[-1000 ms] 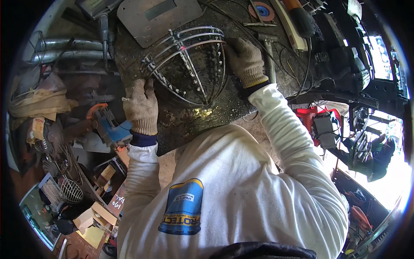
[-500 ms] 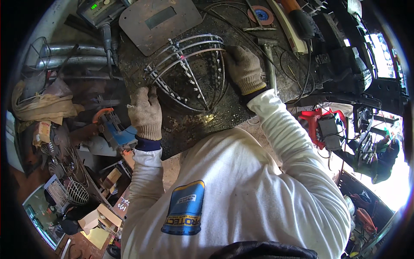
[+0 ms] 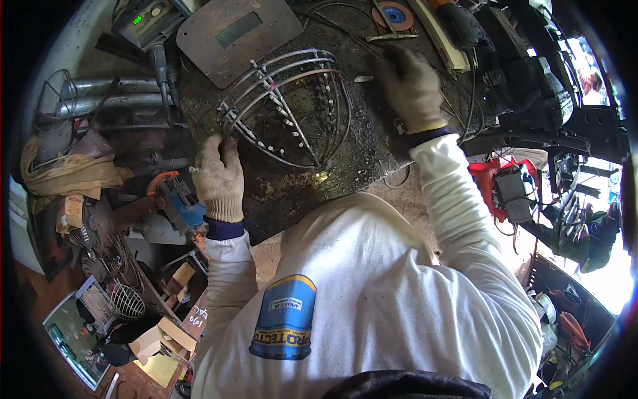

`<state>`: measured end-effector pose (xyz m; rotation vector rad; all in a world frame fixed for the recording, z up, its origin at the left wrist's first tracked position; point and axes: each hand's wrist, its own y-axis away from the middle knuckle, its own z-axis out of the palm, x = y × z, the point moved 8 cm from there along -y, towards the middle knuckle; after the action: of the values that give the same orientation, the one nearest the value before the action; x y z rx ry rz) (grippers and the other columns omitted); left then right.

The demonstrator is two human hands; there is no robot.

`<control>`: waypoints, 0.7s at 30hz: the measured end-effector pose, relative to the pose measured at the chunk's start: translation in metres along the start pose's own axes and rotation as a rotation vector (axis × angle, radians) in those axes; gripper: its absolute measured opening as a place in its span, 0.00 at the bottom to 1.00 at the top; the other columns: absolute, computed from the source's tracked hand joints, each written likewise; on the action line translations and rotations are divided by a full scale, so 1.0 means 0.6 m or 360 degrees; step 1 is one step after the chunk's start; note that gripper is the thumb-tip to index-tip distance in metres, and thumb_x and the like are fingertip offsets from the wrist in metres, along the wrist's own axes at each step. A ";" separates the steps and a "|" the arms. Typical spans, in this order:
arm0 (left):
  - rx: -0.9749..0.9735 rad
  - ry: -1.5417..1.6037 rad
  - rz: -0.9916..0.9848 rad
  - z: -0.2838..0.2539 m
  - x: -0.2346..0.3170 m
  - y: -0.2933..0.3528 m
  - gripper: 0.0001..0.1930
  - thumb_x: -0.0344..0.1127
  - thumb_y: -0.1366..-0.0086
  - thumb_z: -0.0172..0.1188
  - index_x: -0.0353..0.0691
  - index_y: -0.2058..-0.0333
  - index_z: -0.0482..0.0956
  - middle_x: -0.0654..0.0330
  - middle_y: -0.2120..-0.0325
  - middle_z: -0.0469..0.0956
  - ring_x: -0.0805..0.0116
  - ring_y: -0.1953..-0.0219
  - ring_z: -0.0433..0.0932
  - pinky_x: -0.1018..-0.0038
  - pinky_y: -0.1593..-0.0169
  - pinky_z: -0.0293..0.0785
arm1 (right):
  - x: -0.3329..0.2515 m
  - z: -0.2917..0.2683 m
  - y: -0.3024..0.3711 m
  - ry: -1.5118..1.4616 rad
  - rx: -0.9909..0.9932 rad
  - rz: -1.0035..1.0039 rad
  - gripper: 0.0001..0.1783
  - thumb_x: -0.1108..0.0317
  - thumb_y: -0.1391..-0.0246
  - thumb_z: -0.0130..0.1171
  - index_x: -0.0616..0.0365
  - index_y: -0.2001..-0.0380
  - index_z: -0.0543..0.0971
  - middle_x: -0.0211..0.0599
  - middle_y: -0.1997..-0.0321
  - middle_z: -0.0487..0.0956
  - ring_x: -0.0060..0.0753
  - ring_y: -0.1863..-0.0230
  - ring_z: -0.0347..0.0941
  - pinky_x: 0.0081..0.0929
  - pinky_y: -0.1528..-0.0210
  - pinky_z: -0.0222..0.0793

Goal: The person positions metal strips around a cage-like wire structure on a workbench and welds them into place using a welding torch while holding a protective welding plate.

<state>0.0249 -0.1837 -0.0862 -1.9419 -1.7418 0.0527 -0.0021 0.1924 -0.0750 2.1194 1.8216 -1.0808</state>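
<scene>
A cage of bent steel rods (image 3: 287, 118), studded with short pegs along its ribs, stands on the dark metal bench top (image 3: 362, 156). At its lower left rim is my gloved left hand (image 3: 220, 174), thumb and fingers closed about the edge; the exact contact is small and partly hidden. To the right of the cage, apart from it, my gloved right hand (image 3: 411, 92) reaches over the bench where a hammer lay. Motion smears its fingers, so whether it holds the hammer does not show.
A flat plate with a dark window (image 3: 240, 40) lies behind the cage. A box with a green display (image 3: 149, 23) stands at the far left. Farther right are a grinding disc (image 3: 393, 16) and cables. A blue and orange tool (image 3: 183, 199) is left of the bench.
My right hand has let go of the cage's right side and moved right, over the hammer's place. The left hand stays at the cage's left rim. The view has shifted slightly.
</scene>
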 end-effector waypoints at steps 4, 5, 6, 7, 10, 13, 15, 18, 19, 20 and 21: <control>-0.0040 0.0177 -0.0014 -0.008 0.004 0.016 0.13 0.38 0.36 0.67 0.39 0.56 0.82 0.48 0.62 0.84 0.46 0.60 0.84 0.59 0.57 0.80 | 0.064 -0.032 -0.015 0.0817 -0.0297 -0.0054 0.20 0.48 0.38 0.56 0.48 0.51 0.83 0.49 0.52 0.83 0.57 0.50 0.79 0.49 0.46 0.74; -0.0030 0.0156 -0.0004 -0.013 0.008 0.021 0.13 0.38 0.36 0.67 0.39 0.56 0.82 0.48 0.62 0.84 0.46 0.60 0.84 0.59 0.57 0.80 | 0.059 -0.034 -0.018 0.0794 -0.0287 -0.0055 0.20 0.48 0.38 0.56 0.48 0.51 0.83 0.49 0.52 0.83 0.57 0.50 0.79 0.49 0.46 0.74; 0.0021 0.0150 0.0004 -0.020 0.013 0.027 0.13 0.37 0.36 0.67 0.40 0.55 0.82 0.48 0.61 0.85 0.46 0.59 0.84 0.59 0.56 0.80 | 0.067 -0.026 -0.018 0.0833 -0.0479 0.0082 0.21 0.48 0.37 0.55 0.48 0.50 0.83 0.49 0.53 0.83 0.57 0.49 0.79 0.50 0.46 0.74; 0.0070 0.0152 0.0011 -0.024 0.015 0.032 0.13 0.36 0.37 0.68 0.40 0.55 0.82 0.49 0.61 0.85 0.47 0.58 0.84 0.60 0.55 0.80 | 0.074 -0.019 -0.013 0.0878 -0.0674 0.0220 0.22 0.47 0.37 0.54 0.48 0.50 0.82 0.49 0.53 0.83 0.58 0.48 0.79 0.50 0.46 0.74; 0.0108 0.0161 0.0080 -0.030 0.017 0.043 0.14 0.36 0.37 0.68 0.38 0.54 0.82 0.49 0.60 0.84 0.47 0.57 0.84 0.60 0.52 0.80 | 0.064 -0.009 -0.009 0.0980 -0.0677 0.0159 0.20 0.50 0.35 0.51 0.47 0.49 0.82 0.49 0.55 0.84 0.56 0.49 0.80 0.50 0.48 0.76; 0.0111 0.0140 0.0098 -0.031 0.020 0.053 0.15 0.36 0.36 0.68 0.37 0.53 0.81 0.48 0.58 0.84 0.48 0.56 0.84 0.60 0.51 0.80 | 0.066 -0.001 -0.001 0.1066 -0.0680 0.0109 0.19 0.52 0.35 0.51 0.47 0.49 0.82 0.49 0.54 0.84 0.55 0.50 0.80 0.49 0.50 0.77; 0.0105 0.0285 0.0117 -0.030 0.024 0.058 0.14 0.34 0.36 0.68 0.37 0.54 0.81 0.49 0.59 0.84 0.49 0.56 0.83 0.61 0.50 0.79 | 0.077 -0.004 0.001 0.1079 -0.0675 0.0055 0.18 0.53 0.35 0.51 0.46 0.50 0.82 0.49 0.55 0.84 0.55 0.51 0.81 0.49 0.50 0.78; 0.0144 0.0286 0.0159 -0.039 0.036 0.072 0.13 0.33 0.36 0.68 0.36 0.54 0.81 0.50 0.58 0.84 0.51 0.56 0.83 0.62 0.50 0.79 | 0.091 -0.014 0.001 0.1090 -0.0672 0.0002 0.18 0.53 0.35 0.51 0.49 0.51 0.82 0.50 0.54 0.83 0.57 0.50 0.80 0.51 0.50 0.77; 0.0181 0.0294 0.0172 -0.043 0.038 0.078 0.13 0.33 0.36 0.68 0.36 0.54 0.81 0.50 0.58 0.84 0.51 0.56 0.83 0.62 0.50 0.79 | 0.081 -0.029 0.010 0.0938 -0.0639 0.0045 0.18 0.56 0.35 0.50 0.53 0.51 0.82 0.49 0.56 0.84 0.53 0.53 0.81 0.49 0.54 0.77; 0.0184 0.0291 0.0161 -0.050 0.043 0.084 0.13 0.33 0.36 0.68 0.36 0.54 0.81 0.50 0.58 0.84 0.51 0.56 0.83 0.62 0.50 0.79 | 0.071 -0.041 0.023 0.0790 -0.0608 0.0083 0.18 0.58 0.34 0.50 0.56 0.51 0.82 0.47 0.59 0.84 0.49 0.56 0.83 0.48 0.57 0.77; 0.0152 0.0406 0.0167 -0.060 0.054 0.088 0.13 0.33 0.36 0.67 0.36 0.54 0.81 0.50 0.58 0.84 0.52 0.57 0.83 0.63 0.51 0.79 | 0.065 -0.042 0.048 0.0790 -0.0615 0.0071 0.18 0.58 0.34 0.50 0.56 0.51 0.82 0.47 0.59 0.84 0.49 0.56 0.83 0.48 0.57 0.77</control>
<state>0.0916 -0.1679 -0.0662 -1.8788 -1.4468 -0.0709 0.0349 0.2299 -0.0894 2.2906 1.9550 -0.1601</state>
